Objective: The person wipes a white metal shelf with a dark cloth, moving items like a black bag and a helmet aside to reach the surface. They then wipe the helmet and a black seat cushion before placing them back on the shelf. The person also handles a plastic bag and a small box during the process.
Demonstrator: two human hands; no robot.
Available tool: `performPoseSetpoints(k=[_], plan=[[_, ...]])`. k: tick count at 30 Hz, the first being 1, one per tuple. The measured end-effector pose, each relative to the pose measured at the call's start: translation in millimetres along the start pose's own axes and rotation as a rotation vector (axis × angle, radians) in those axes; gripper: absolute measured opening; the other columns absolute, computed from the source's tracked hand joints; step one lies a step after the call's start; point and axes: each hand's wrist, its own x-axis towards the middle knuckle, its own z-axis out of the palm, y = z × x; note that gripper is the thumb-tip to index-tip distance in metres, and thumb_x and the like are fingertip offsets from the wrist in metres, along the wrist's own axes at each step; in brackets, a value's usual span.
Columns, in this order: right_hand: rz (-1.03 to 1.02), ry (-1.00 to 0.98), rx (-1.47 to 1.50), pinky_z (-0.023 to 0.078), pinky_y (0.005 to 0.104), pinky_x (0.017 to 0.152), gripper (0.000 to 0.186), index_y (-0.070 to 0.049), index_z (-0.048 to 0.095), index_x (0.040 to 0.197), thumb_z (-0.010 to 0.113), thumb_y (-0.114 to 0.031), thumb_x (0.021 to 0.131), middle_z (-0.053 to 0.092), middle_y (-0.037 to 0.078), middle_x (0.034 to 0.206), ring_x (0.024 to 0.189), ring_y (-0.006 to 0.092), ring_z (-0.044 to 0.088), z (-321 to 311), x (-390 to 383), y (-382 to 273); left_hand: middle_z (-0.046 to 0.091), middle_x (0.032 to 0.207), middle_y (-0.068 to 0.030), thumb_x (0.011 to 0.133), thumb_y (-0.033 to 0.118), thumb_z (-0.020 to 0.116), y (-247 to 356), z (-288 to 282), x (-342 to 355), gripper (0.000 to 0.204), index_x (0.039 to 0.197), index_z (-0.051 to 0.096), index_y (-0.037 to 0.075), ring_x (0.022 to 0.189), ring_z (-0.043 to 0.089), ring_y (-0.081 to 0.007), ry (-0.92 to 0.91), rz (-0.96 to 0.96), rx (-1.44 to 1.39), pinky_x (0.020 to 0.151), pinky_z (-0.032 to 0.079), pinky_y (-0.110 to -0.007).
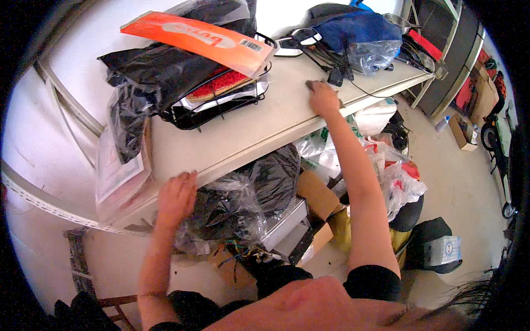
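Observation:
A long off-white metal shelf (237, 138) stretches across in front of me. My right hand (324, 99) presses down on its top near the front edge, fingers closed over a small dark grey cloth-like piece (309, 84); most of that piece is hidden under the hand. At the shelf's near left corner, my left hand (176, 198) rests against the front edge with its fingers loosely bent and nothing visible in it. Left of centre on the shelf lies a black wire rack (221, 110) with red and white items, partly covered by black plastic bags (149, 77) and an orange packet (199, 36).
Toward the far right of the shelf sit black cables with plugs (335, 74) and a dark blue bag (359, 30). Below are black plastic bags (259, 176), an open cardboard box (317, 193) and white plastic bags (403, 185). A scooter (499, 160) stands at right.

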Motion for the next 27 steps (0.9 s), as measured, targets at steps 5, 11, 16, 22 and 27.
performPoseSetpoints(k=[5, 11, 16, 22, 27], plan=[[-0.125, -0.166, -0.104, 0.038, 0.0389, 0.09, 0.03, -0.004, 0.057, 0.103, 0.045, -0.023, 0.083, 0.056, 0.013, 0.109, 0.105, 0.0321, 0.046, -19.2, 15.6, -7.3, 0.053, 0.084, -0.0076, 0.075, 0.022, 0.059, -43.8, 14.8, 25.4, 0.034, 0.107, 0.054, 0.009, 0.071, 0.056, -0.0249, -0.362, 0.056, 0.0, 0.06, 0.047, -0.037], [0.248, 0.068, -0.107, 0.036, 0.0363, 0.089, 0.028, -0.001, 0.059, 0.096, 0.043, -0.016, 0.079, 0.056, 0.013, 0.107, 0.106, 0.0289, 0.047, 18.1, 38.0, -11.2, 0.049, 0.078, -0.0058, 0.074, 0.02, 0.06, -39.5, 20.0, 34.6, 0.031, 0.103, 0.055, 0.009, 0.068, 0.055, -0.0233, -0.285, 0.155, 0.03, 0.055, 0.046, -0.036], [-0.171, 0.104, -0.186, 0.039, 0.037, 0.082, 0.024, -0.004, 0.061, 0.09, 0.046, -0.014, 0.074, 0.059, 0.014, 0.097, 0.09, 0.0309, 0.053, 8.6, -10.1, 27.8, 0.049, 0.076, -0.0056, 0.073, 0.017, 0.062, -39.1, 15.1, 26.2, 0.028, 0.099, 0.057, 0.008, 0.066, 0.054, -0.0233, -0.26, 0.118, 0.045, 0.054, 0.045, -0.035], [0.141, 0.213, -0.135, 0.04, 0.0414, 0.081, 0.025, -0.007, 0.06, 0.095, 0.043, -0.014, 0.079, 0.06, 0.013, 0.098, 0.084, 0.0335, 0.055, -14.7, -10.9, 107.7, 0.05, 0.076, -0.006, 0.072, 0.016, 0.062, -36.3, 22.3, 32.7, 0.027, 0.097, 0.057, 0.007, 0.067, 0.055, -0.0237, -0.19, 0.137, -0.011, 0.054, 0.046, -0.035], [-0.236, 0.393, 0.3, 0.038, 0.0421, 0.086, 0.021, -0.008, 0.062, 0.092, 0.054, -0.019, 0.076, 0.06, 0.012, 0.097, 0.09, 0.0337, 0.055, -0.6, -47.1, 54.8, 0.051, 0.077, -0.0064, 0.071, 0.015, 0.062, -40.5, 20.0, 24.3, 0.026, 0.095, 0.057, 0.007, 0.068, 0.056, -0.0236, -0.193, 0.103, -0.025, 0.055, 0.047, -0.034]])
